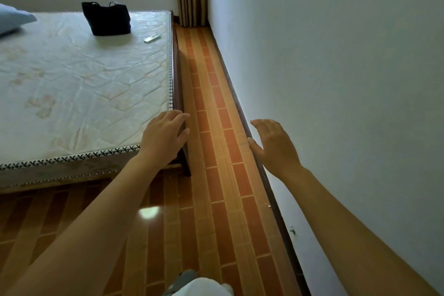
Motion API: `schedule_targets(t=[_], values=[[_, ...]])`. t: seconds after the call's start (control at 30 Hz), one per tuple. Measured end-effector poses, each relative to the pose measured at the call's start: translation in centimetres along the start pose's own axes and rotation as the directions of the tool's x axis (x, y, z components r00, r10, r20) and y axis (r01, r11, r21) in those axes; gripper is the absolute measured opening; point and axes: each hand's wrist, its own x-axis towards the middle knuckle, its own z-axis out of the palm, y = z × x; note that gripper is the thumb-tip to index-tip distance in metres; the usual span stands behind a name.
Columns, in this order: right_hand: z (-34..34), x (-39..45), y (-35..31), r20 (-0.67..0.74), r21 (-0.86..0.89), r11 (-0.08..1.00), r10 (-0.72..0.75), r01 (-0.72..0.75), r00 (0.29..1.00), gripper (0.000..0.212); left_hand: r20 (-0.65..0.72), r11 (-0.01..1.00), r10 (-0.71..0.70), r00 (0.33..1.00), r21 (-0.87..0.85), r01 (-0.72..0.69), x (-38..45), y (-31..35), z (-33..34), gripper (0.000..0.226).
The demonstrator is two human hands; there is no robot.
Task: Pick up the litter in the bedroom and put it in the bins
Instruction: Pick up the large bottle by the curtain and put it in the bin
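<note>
Both hands, left [165, 137] and right [274, 145], are held open and empty; no litter is seen, so handling cannot be judged.

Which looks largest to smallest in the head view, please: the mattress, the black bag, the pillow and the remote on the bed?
1. mattress
2. black bag
3. pillow, though the frame edge cuts it off, so its rank against the bag is unsure
4. remote
</note>
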Motion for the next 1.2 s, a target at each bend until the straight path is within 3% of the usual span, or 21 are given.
schedule_targets(t=[0.37, 0.83, 1.2], values=[[0.7, 10.0, 5.0, 0.055, -0.031, 1.000, 0.006, -0.004, 0.998, 0.045, 0.029, 0.998, -0.062, 0.998, 0.015, 0.061, 10.1, -1.8, 3.9, 0.039], [1.9, 35.8, 8.5, -0.018, -0.016, 0.995, 0.094, -0.094, 0.995, 0.047, 0.023, 1.000, -0.011, 1.000, -0.006, 0.011, 35.4, -9.0, 6.5, 0.038], [4.8, 56.0, 13.2, 0.007, -0.001, 0.998, 0.056, -0.056, 0.998, 0.049, -0.005, 0.998, -0.068, 0.998, 0.005, 0.068, 53.5, -14.2, 10.6, 0.037]])
